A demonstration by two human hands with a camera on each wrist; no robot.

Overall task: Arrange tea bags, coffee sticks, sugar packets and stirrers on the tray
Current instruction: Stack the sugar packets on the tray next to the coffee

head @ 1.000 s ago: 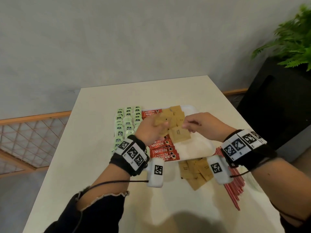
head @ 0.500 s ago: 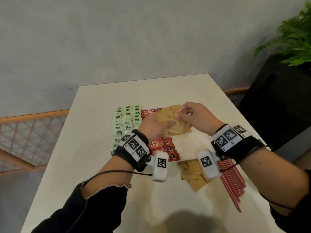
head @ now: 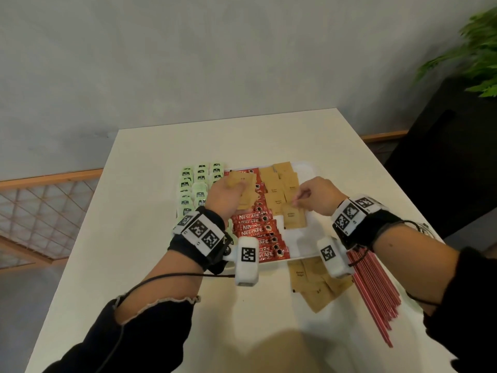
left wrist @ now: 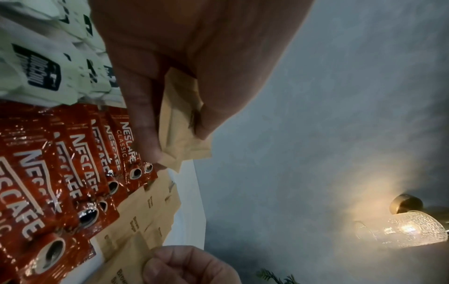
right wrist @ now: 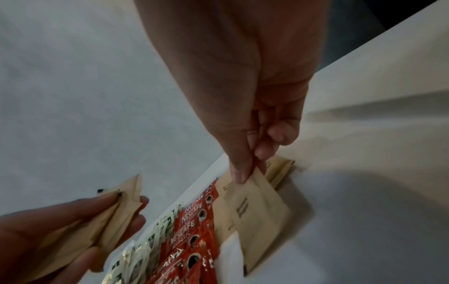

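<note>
A white tray (head: 304,246) holds green tea bags (head: 193,189) on its left, red coffee sticks (head: 255,230) in the middle and rows of brown sugar packets (head: 279,184) on the right. My left hand (head: 236,188) hovers over the coffee sticks and grips a small stack of sugar packets (left wrist: 179,123) between thumb and fingers. My right hand (head: 297,201) pinches the top edge of one sugar packet (right wrist: 257,207), which lies on the tray at the near end of the sugar rows. More sugar packets (head: 314,281) and red stirrers (head: 376,289) lie on the table in front of the tray.
The tray sits mid-table on a pale table (head: 150,265). A black stand (head: 443,157) with a green plant (head: 478,57) is close to the table's right edge. A grey wall rises behind, and a wooden lattice railing (head: 40,211) runs at the left.
The hands were together over the sugar rows; now they are apart. My right hand has drawn one packet toward me onto the tray, and my left hand has shifted left with its stack.
</note>
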